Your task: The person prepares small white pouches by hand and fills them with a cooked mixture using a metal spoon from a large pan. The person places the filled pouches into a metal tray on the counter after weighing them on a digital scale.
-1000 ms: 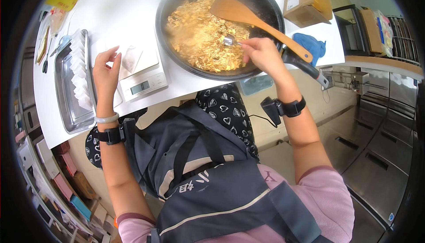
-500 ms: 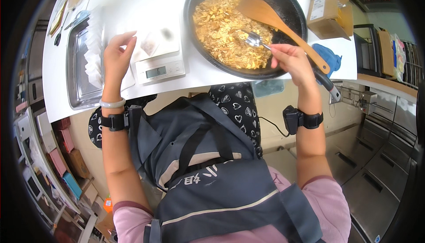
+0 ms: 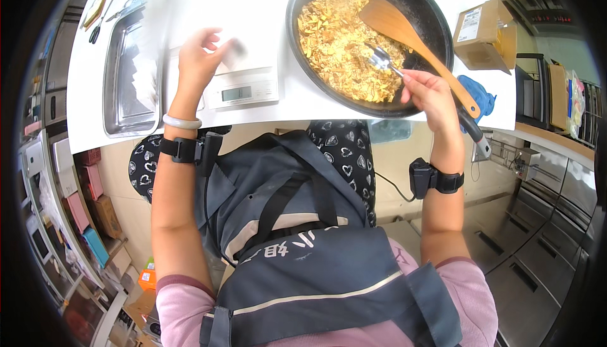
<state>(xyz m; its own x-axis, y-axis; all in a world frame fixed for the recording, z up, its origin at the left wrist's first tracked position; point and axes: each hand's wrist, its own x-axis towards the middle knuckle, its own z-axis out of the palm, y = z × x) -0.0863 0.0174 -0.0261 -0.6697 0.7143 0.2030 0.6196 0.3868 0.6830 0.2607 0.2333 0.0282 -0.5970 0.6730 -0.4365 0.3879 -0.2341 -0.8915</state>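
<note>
My right hand pinches the handle of a metal spoon, whose bowl rests in a dry yellow-brown flaky mix. That mix lies in a large black pan at the right of the table. A wooden spatula leans across the pan, its handle over the rim near my right hand. My left hand, fingers bent and thumb apart, hovers at the left side of a white digital scale; I see nothing held in it. Glare washes out the scale's platform.
Left of my left hand, white paper packets lie along a rectangular metal tray. Scissors lie at the far left. A cardboard box and a blue cloth sit right of the pan, whose handle juts past the table edge.
The view has shifted, so the table things sit farther right. My left hand has come closer to the scale, its fingers more bent. A small packet seen on the scale no longer shows.
</note>
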